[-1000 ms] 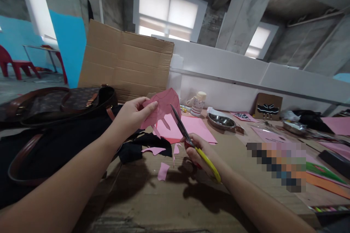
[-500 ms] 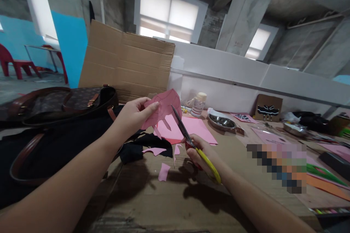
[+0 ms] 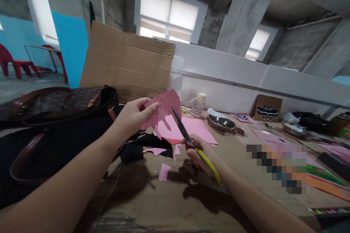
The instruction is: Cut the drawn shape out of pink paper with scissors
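Observation:
Between thumb and fingers, my left hand point(image 3: 139, 114) pinches a pink paper cutout point(image 3: 165, 103) with drawn lines and narrow strips hanging at its lower edge. My right hand point(image 3: 203, 153) grips scissors point(image 3: 183, 129) with yellow and red handles. Their blades point up and left, the tips at the right part of the paper; I cannot tell whether they touch it. Below on the cardboard-covered table lie pink paper scraps point(image 3: 164, 172) and a piece of black fabric point(image 3: 147, 145). Pink sheets point(image 3: 191, 129) lie behind the scissors.
A dark bag with brown handles point(image 3: 68, 134) fills the left side, with a large cardboard sheet point(image 3: 131, 65) upright behind it. A bottle point(image 3: 199, 105) and a metal dish point(image 3: 222, 122) stand at the back. Coloured papers point(image 3: 328, 185) lie on the right.

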The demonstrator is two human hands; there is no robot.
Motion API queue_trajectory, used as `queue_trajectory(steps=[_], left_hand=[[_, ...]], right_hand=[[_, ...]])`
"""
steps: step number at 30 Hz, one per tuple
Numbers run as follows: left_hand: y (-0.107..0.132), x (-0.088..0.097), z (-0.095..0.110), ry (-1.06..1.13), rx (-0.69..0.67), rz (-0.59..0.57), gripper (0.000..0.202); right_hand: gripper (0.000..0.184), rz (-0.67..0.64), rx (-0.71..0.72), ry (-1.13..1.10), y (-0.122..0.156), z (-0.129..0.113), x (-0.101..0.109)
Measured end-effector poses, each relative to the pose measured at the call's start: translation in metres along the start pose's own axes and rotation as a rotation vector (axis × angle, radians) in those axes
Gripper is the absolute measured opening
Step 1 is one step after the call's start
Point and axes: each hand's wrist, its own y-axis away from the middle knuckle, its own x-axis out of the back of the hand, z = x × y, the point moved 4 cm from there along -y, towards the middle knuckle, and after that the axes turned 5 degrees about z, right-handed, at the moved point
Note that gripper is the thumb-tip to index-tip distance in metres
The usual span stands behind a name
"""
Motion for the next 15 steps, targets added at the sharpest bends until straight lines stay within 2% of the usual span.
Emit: queue_trajectory(steps=[4,9,15], left_hand=[[0.0,0.0,0.0,0.015,0.008,-0.005,0.042],[0.0,0.0,0.001,0.029,0.032,-0.012,0.04],[-0.001,0.0,-0.002,0.084,0.048,-0.023,0.039]], right_hand=[[0.046,-0.003,0.028,0.012,0.0,-0.005,0.0],[0.038,-0.014,0.019,0.024,0.004,-0.012,-0.001],[0.035,-0.032,-0.001,-0.003,0.004,-0.008,-0.001]])
